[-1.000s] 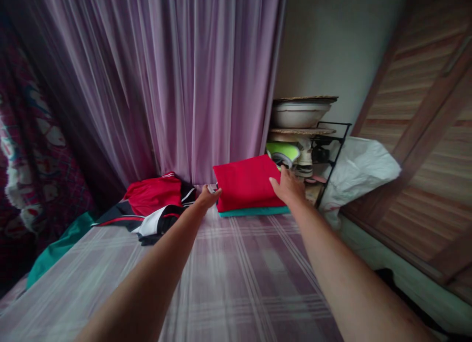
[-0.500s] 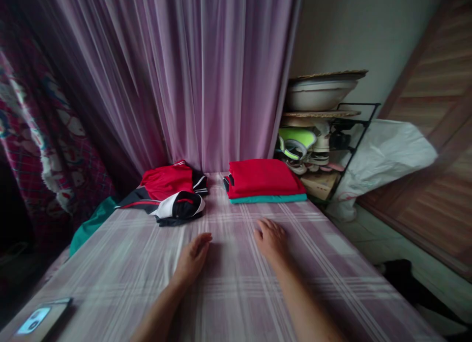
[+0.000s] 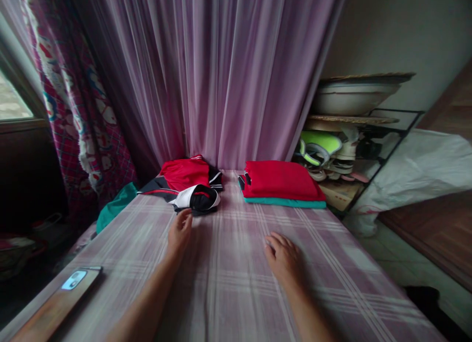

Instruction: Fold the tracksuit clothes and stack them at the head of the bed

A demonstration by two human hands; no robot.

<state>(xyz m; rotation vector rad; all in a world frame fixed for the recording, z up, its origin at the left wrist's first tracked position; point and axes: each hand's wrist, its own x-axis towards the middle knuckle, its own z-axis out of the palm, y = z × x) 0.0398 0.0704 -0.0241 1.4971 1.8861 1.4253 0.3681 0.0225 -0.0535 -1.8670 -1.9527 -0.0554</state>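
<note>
As we look, folded stack [image 3: 283, 182]: looks done, one o'clock on the plaid cloth [image 3: 228, 258].
Loose clothes [image 3: 187, 174]: eleven o'clock, unfolded, apparently remaining.
Left hand [image 3: 180, 234]: fingers half-curled, narrow, just beside the white collar [image 3: 185, 196]; touching, we can't tell.
Right hand [image 3: 284, 257]: stack's six o'clock, fingers slightly spread, holding nothing.

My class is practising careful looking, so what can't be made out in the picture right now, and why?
All in the head view:
- Whether the left hand touches the white-collared garment: the angle leaves contact unclear.
- Most of the teal folded cloth: hidden under the red folded cloth.
- Phone: lower end cut off by the bottom edge.
- White bag: cut off by the right edge.
</note>
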